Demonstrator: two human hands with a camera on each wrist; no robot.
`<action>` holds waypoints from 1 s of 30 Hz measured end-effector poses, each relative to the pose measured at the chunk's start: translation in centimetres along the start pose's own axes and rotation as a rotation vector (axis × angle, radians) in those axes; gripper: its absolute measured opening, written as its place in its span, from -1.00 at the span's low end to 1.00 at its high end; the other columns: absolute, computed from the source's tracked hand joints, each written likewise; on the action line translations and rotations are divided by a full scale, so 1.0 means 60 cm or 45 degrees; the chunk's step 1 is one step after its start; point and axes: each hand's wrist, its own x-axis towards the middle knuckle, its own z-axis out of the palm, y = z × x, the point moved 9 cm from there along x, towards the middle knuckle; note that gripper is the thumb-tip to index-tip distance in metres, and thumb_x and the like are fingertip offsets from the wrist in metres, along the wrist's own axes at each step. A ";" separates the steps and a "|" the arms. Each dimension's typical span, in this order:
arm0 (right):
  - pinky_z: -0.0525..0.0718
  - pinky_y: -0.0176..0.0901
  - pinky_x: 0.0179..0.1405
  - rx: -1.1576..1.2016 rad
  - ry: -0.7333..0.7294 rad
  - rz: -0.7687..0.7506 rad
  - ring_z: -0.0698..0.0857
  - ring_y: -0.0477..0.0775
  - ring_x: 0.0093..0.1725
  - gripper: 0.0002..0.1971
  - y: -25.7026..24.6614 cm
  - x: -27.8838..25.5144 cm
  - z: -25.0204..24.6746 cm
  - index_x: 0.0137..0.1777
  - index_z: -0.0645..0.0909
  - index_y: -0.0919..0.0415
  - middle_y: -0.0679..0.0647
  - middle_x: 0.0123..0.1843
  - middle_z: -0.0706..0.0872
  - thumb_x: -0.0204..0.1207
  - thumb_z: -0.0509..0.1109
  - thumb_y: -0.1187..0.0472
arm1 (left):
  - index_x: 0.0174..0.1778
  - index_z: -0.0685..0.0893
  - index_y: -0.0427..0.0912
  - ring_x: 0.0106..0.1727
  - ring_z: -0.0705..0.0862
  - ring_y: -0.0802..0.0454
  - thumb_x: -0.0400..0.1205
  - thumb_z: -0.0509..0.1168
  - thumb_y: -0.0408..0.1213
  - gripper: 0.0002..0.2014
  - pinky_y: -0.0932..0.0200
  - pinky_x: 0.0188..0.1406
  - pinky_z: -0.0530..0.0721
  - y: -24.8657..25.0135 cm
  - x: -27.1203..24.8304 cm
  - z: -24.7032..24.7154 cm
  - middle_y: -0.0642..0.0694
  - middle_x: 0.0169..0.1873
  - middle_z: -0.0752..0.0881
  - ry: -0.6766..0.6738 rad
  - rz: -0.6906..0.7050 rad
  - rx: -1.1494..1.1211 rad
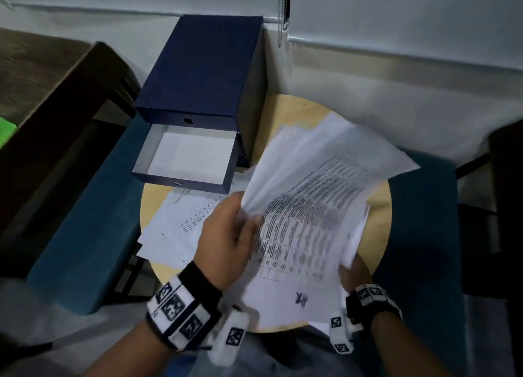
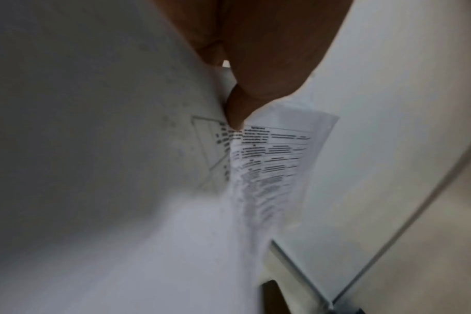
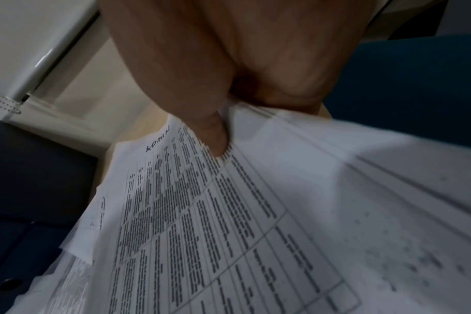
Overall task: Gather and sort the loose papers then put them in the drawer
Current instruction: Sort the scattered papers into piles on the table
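Note:
A fanned sheaf of printed white papers (image 1: 311,206) is lifted over the round wooden table (image 1: 380,215). My left hand (image 1: 249,221) grips its left edge, thumb on top; the left wrist view shows the thumb (image 2: 237,106) pinching the sheets (image 2: 272,153). My right hand (image 1: 351,269) holds the near right corner, mostly hidden under the paper; in the right wrist view its thumb (image 3: 215,136) presses on the top printed sheet (image 3: 229,212). More loose papers (image 1: 181,223) lie flat on the table at the left. The lower drawer (image 1: 184,155) of the navy drawer box (image 1: 203,70) is pulled out, with white inside.
The drawer box stands at the table's back left, against the wall. Teal upholstered seats (image 1: 85,221) flank the table on both sides. A dark wooden table (image 1: 42,107) is at the far left. A blind chain (image 1: 281,8) hangs behind the box.

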 end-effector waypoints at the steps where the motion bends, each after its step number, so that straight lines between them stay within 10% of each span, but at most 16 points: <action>1: 0.63 0.06 0.24 0.084 -0.064 0.005 0.67 0.26 0.25 -0.68 0.003 0.000 0.005 0.31 0.54 -0.12 0.16 0.23 0.68 0.58 0.33 0.14 | 0.19 0.58 -0.07 -0.28 0.67 0.34 0.69 0.38 -0.22 -0.81 0.50 -0.37 0.52 -0.032 0.009 0.026 0.12 -0.28 0.69 -0.044 -0.149 -0.050; 6: 0.58 0.01 0.19 0.187 -0.095 -0.045 0.65 0.19 0.29 -0.56 -0.001 -0.028 -0.008 0.45 0.51 0.16 0.06 0.30 0.67 0.59 0.41 0.12 | 0.38 0.48 -0.08 -0.33 0.68 0.13 0.74 0.24 -0.40 -0.70 0.33 -0.43 0.72 -0.194 0.007 0.191 -0.07 -0.13 0.75 -0.324 -0.674 -0.097; 9: 0.55 0.10 0.32 0.370 -0.028 0.046 0.63 0.27 0.34 -0.47 0.035 -0.015 -0.020 0.43 0.54 0.23 0.17 0.32 0.67 0.54 0.46 -0.03 | 0.45 0.47 -0.21 -0.35 0.60 0.18 0.78 0.09 -0.40 -0.69 0.33 -0.41 0.62 -0.239 0.001 0.266 0.04 -0.24 0.64 -0.504 -0.681 0.157; 13: 0.48 0.25 0.47 0.569 -0.061 0.154 0.61 0.26 0.39 -0.41 0.055 -0.017 -0.011 0.46 0.53 0.22 0.15 0.39 0.63 0.59 0.33 -0.18 | 0.50 0.41 -0.27 0.19 0.73 -0.25 0.76 0.05 -0.45 -0.63 0.05 0.06 0.72 -0.276 -0.010 0.317 -0.26 0.19 0.71 -0.579 -0.781 0.221; 17: 0.65 0.14 0.31 0.309 -0.091 0.110 0.73 0.13 0.18 -0.26 0.063 -0.013 -0.007 0.33 0.57 0.11 0.02 0.25 0.74 0.20 0.64 -0.22 | 0.38 0.53 -0.26 0.03 0.73 -0.18 0.77 0.05 -0.41 -0.70 0.11 -0.10 0.67 -0.276 -0.015 0.367 -0.26 0.12 0.73 -0.714 -0.701 0.248; 21: 0.49 -0.16 0.16 0.102 0.007 0.161 0.64 0.15 0.17 -0.56 0.060 -0.024 -0.031 0.38 0.49 0.22 0.06 0.17 0.64 0.52 0.48 0.25 | 0.23 0.64 -0.24 -0.08 0.73 -0.08 0.75 0.20 -0.27 -0.78 0.18 -0.13 0.69 -0.313 0.013 0.352 -0.22 0.04 0.77 -0.506 -0.800 0.191; 26: 0.48 0.05 0.47 0.044 0.007 0.263 0.54 0.24 0.46 -0.34 0.076 -0.024 -0.033 0.57 0.36 0.22 0.17 0.53 0.51 0.49 0.48 0.16 | 0.64 0.34 -0.28 0.36 0.66 -0.30 0.72 0.32 -0.22 -0.42 -0.03 0.29 0.65 -0.378 0.046 0.311 -0.29 0.42 0.62 -0.265 -1.255 -0.068; 30: 0.31 0.04 0.57 0.003 -0.014 0.329 0.33 0.24 0.63 -0.19 0.083 -0.023 -0.032 0.70 0.11 0.23 0.18 0.69 0.26 0.54 0.46 0.13 | 0.42 0.59 -0.37 0.19 0.72 -0.25 0.68 0.37 -0.28 -0.60 -0.12 0.32 0.69 -0.385 0.073 0.332 -0.24 0.27 0.71 -0.286 -1.338 -0.327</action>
